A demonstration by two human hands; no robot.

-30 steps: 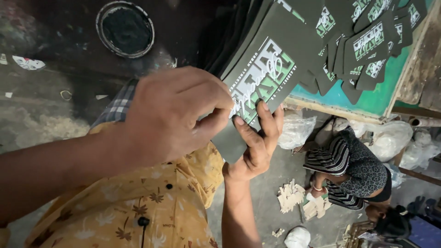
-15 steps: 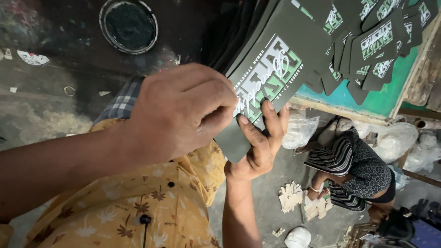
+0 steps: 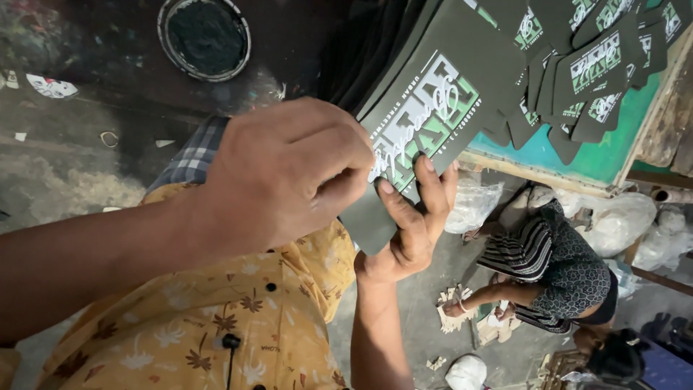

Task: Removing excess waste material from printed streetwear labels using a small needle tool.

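Note:
My left hand (image 3: 289, 170) comes in from the left and pinches the near edge of a stack of dark green printed cards (image 3: 433, 94), each with a white and light green design. My right hand (image 3: 411, 217) rises from below and supports the stack's lower corner, its fingers spread on the top card. The stack is tilted and held in front of my yellow floral shirt (image 3: 216, 325). My left hand covers part of the top card.
Several more dark green printed cards (image 3: 599, 65) lie overlapped on a turquoise table (image 3: 606, 155) at upper right. A round dark tin (image 3: 206, 36) sits at the top. Below right, another person (image 3: 548, 267) crouches on the floor among white plastic bags (image 3: 473, 206).
Both hands keep hold of the card stack. The right fingers have shifted slightly along the top card, and the stack sits a little higher and further right in view.

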